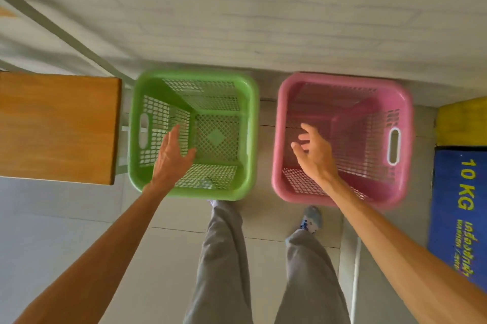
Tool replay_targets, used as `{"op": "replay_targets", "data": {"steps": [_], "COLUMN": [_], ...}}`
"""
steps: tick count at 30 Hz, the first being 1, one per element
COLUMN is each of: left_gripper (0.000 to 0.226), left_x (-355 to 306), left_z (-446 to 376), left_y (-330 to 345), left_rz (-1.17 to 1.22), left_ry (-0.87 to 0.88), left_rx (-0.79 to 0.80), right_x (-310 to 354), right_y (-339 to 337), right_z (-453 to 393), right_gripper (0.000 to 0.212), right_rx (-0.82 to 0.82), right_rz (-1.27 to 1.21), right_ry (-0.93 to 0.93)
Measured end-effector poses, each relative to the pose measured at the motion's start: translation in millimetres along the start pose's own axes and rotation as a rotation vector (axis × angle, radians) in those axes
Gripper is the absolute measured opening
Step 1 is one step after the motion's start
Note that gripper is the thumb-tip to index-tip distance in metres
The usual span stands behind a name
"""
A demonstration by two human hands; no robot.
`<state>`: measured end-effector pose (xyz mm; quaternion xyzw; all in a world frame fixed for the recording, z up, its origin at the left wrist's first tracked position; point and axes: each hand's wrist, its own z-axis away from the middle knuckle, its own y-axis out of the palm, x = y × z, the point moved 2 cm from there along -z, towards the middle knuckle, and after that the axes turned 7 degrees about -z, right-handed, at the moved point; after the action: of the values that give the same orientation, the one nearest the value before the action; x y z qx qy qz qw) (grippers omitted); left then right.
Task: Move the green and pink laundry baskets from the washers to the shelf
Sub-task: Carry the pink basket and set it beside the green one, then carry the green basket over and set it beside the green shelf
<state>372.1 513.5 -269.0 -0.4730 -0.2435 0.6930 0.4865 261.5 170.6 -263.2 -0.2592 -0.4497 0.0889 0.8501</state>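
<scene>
Green perforated plastic laundry basket, square and open-topped, stands upright on the pale tiled floor with nothing visible inside it. Left hand hangs over its near-left part with palm down and fingers spread and extended, released, gripping nothing; whether it touches the basket cannot be told. Its bare forearm crosses the basket's near rim.

Right hand hangs over the near-left part of the pink perforated plastic laundry basket, fingers loosely curled and apart, released, closed on nothing; contact with the rim cannot be confirmed. That basket also stands upright on the floor and appears empty, with an oval handle slot in its right wall.

Both baskets stand side by side, apart, with a strip of floor between them, their far sides near the white brick wall.

Brown wooden table lies just left of the green basket, close beside it. Blue panel with yellow "10 KG" lettering lies right of the pink basket, a yellow surface beyond it.

Grey trouser legs and a light patterned shoe show nearest the camera, on the floor just before the baskets.
</scene>
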Motion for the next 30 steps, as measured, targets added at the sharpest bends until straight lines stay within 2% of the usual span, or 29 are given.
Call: {"op": "replay_targets", "data": {"steps": [3, 7, 12, 14, 18, 21, 24, 30], "left_gripper": [0.077, 0.07, 0.076, 0.08, 0.078, 0.075, 0.068, 0.063], "left_x": [69.5, 136.2, 159.2, 161.4, 174.3, 178.9, 174.6, 141.0], "left_z": [-28.1, -71.9, -114.2, -125.2, -137.9, -141.2, -124.9, -4.5], "left_y": [-36.6, -59.5, -45.5, -37.6, -30.4, -32.3, -49.4, -147.0], "left_rz": [-0.007, -0.002, 0.044, 0.063, 0.061, 0.116, 0.178, 0.263], "left_ry": [-0.034, -0.069, 0.01, 0.04, -0.019, 0.022, 0.117, 0.168], "left_rx": [-0.074, -0.098, -0.011, -0.018, -0.066, -0.026, -0.08, -0.227], "right_x": [27.1, 41.3, 39.0, 35.1, 25.7, 25.0, 34.4, 97.4], "right_y": [64.7, 137.4, 173.7, 178.6, 184.7, 185.4, 171.8, 97.2], "right_z": [-20.8, -53.0, -71.8, -74.3, -77.8, -75.3, -56.4, 65.5], "right_gripper": [0.06, 0.076, 0.074, 0.071, 0.061, 0.061, 0.068, 0.065], "right_rx": [0.038, 0.068, -0.02, -0.048, -0.055, -0.079, -0.164, -0.28], "right_rz": [-0.025, 0.042, 0.132, 0.188, 0.23, 0.225, 0.269, 0.097], "right_ry": [0.038, 0.181, 0.328, 0.359, 0.397, 0.377, 0.28, -0.037]}}
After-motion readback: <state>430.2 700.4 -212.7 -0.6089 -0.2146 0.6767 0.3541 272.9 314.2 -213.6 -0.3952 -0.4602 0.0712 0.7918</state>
